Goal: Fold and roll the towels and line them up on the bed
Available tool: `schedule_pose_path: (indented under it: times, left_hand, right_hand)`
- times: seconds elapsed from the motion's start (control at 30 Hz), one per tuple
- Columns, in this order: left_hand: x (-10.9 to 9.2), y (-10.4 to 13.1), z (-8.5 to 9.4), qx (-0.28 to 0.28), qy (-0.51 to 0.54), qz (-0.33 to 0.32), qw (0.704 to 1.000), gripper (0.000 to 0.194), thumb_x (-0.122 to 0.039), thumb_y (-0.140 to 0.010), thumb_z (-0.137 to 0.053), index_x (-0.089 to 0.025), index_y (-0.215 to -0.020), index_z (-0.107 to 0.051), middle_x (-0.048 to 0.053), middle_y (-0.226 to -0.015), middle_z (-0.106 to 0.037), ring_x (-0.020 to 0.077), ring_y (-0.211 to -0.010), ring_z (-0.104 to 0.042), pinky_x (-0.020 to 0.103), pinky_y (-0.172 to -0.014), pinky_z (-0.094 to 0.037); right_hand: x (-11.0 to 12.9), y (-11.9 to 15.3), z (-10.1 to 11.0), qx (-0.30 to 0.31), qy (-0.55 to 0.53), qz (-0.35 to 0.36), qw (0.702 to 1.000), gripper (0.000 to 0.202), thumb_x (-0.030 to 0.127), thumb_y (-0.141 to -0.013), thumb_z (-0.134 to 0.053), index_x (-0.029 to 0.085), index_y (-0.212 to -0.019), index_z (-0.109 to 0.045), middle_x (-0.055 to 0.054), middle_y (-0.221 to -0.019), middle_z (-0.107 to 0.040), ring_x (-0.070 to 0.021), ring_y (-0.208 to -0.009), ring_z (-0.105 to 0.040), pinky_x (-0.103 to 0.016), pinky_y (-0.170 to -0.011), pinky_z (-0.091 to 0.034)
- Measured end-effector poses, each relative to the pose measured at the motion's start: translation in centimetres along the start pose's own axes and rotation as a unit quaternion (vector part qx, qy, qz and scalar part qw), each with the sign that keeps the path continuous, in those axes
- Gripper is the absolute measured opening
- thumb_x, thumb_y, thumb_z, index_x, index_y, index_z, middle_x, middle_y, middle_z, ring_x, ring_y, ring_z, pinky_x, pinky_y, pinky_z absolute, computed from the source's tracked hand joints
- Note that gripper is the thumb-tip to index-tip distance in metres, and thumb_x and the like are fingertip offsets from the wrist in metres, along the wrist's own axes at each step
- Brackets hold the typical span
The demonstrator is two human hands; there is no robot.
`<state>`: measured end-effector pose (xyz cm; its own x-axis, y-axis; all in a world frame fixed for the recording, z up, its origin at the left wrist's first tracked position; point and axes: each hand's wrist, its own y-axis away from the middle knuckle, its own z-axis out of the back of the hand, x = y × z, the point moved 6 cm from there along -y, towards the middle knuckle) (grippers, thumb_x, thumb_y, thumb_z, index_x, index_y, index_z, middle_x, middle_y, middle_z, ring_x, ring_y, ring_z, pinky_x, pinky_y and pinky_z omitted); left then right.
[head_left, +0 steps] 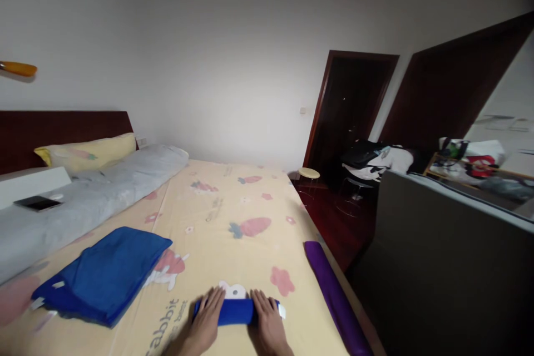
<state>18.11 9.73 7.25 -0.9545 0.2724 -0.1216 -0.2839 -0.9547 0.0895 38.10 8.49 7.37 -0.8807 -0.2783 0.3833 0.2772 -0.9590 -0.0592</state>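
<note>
A rolled blue cloth lies on the yellow printed bedsheet near the bed's front edge. My left hand rests flat on its left end, fingers spread. My right hand presses on its right end, next to a small white tag. A stack of folded blue cloths sits on the sheet to the left of my hands. A long purple roll lies along the bed's right edge.
A grey quilt and a yellow pillow lie at the head of the bed, with a dark tablet on a white surface. A stool, a cluttered chair, dark doors and a grey panel stand to the right.
</note>
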Motion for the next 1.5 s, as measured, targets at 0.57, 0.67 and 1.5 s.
schedule_pose_path:
  times: [0.57, 0.67, 1.5]
  left_hand:
    - [5.9, 2.1, -0.3, -0.069, -0.037, -0.091, 0.993, 0.071, -0.035, -0.092, -0.041, -0.042, -0.147, 0.004, -0.007, -0.159, -0.020, 0.0218, -0.146, -0.023, 0.049, -0.117, -0.019]
    - [5.9, 1.5, 0.2, -0.020, -0.019, -0.099, 0.995, 0.069, -0.033, -0.093, -0.040, -0.041, -0.146, 0.003, -0.006, -0.159, -0.019, 0.0207, -0.146, -0.021, 0.049, -0.117, -0.017]
    - [6.1, 0.6, 1.7, -0.015, -0.024, -0.074, 0.997, 0.061, -0.011, -0.082, -0.047, -0.032, -0.139, -0.046, 0.004, -0.146, -0.051, 0.0209, -0.138, -0.039, 0.050, -0.119, -0.011]
  right_hand:
    - [-5.4, 1.7, 0.4, -0.003, 0.020, 0.027, 0.999, 0.062, 0.051, -0.095, -0.032, 0.036, -0.149, -0.006, 0.001, -0.157, -0.021, -0.0251, -0.145, -0.022, -0.055, -0.118, -0.021]
    - [-5.2, 0.9, 0.8, 0.028, 0.020, 0.028, 0.999, 0.064, 0.055, -0.094, -0.032, 0.034, -0.149, -0.009, -0.001, -0.157, -0.024, -0.0267, -0.144, -0.025, -0.057, -0.116, -0.022]
    - [0.4, -2.6, 9.7, 0.094, 0.147, 0.058, 0.983, 0.036, 0.015, -0.064, -0.059, 0.016, -0.098, -0.070, -0.013, -0.094, -0.075, -0.0269, -0.088, -0.068, -0.045, -0.094, -0.043]
